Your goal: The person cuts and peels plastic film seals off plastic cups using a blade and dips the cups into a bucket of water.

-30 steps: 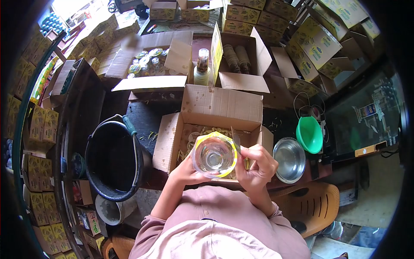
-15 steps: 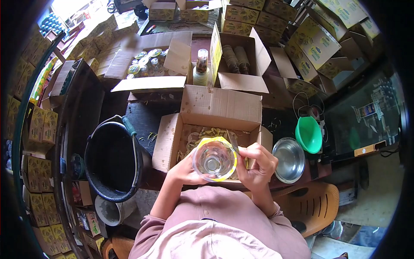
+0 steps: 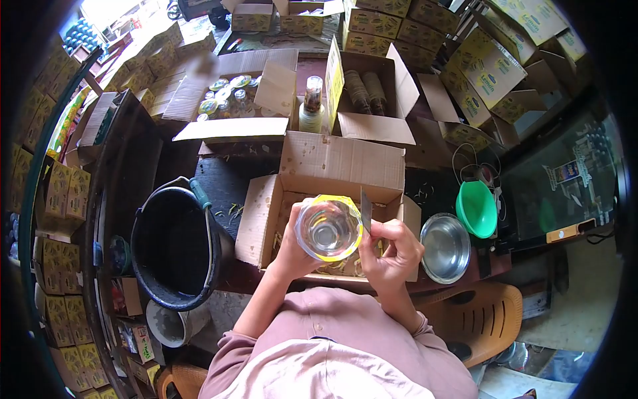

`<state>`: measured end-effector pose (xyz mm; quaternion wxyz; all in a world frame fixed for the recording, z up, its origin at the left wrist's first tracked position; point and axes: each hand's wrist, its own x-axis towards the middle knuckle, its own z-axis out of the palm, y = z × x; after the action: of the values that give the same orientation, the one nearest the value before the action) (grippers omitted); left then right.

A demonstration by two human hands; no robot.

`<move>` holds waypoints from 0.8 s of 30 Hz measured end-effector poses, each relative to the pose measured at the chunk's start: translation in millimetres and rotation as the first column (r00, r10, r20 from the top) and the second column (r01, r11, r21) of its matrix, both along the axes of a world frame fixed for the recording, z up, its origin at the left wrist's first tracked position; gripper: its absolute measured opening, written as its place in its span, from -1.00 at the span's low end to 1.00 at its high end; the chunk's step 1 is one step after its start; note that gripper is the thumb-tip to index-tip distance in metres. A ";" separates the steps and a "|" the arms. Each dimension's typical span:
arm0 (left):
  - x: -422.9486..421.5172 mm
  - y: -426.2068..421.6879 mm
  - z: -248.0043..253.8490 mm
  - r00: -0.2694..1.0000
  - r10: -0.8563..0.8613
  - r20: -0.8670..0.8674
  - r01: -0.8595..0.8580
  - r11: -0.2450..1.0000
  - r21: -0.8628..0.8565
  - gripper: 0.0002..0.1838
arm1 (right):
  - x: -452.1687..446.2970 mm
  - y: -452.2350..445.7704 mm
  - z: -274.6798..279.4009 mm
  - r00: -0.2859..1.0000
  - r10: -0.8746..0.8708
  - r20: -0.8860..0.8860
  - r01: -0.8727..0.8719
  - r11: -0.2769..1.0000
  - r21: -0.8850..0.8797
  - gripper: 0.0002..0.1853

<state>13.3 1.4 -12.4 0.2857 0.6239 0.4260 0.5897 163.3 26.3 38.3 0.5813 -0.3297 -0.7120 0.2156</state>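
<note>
Can't really make out most fingertips of the left hand (image 3: 291, 247), curled round a clear cup (image 3: 327, 233) above an open carton (image 3: 342, 159) with round end and long axis roughly facing the camera, or the near end of the blade (image 3: 366, 213) pinched in the right hand (image 3: 393, 254), pointing forward.

The word "Lemon" is legible on the yellow carton (image 3: 480, 74) beyond the green bowl (image 3: 476, 209) and on the paler carton (image 3: 531, 21) farther back to its right, whereas print on the stacked cartons (image 3: 66, 193) far left of the bowl is too small to read.
</note>
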 end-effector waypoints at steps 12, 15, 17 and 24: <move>-0.9 -7.6 3.8 0.997 -0.052 -0.059 0.048 0.997 -0.059 -0.26 | 2.5 1.6 0.5 0.998 -0.010 0.068 0.006 0.998 0.067 -0.78; -4.5 -6.1 4.1 0.996 -0.045 -0.073 0.044 0.999 -0.011 -0.22 | 2.9 0.7 -0.1 0.999 0.006 0.054 -0.010 0.997 0.072 -0.79; -7.1 -4.6 5.7 0.989 -0.046 -0.141 0.053 0.998 0.044 -0.13 | 3.4 -0.9 -0.4 0.997 -0.011 0.074 0.004 0.996 0.091 -0.79; -8.5 -7.0 10.5 0.987 -0.126 -0.101 0.121 0.991 -0.058 -0.23 | 6.4 -0.1 2.3 0.987 -0.056 0.152 0.031 0.986 0.163 -0.79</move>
<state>4.8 -5.7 -1.8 0.3152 0.6714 0.4160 0.5261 169.7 26.3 40.5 0.5529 -0.3134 -0.7630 0.1183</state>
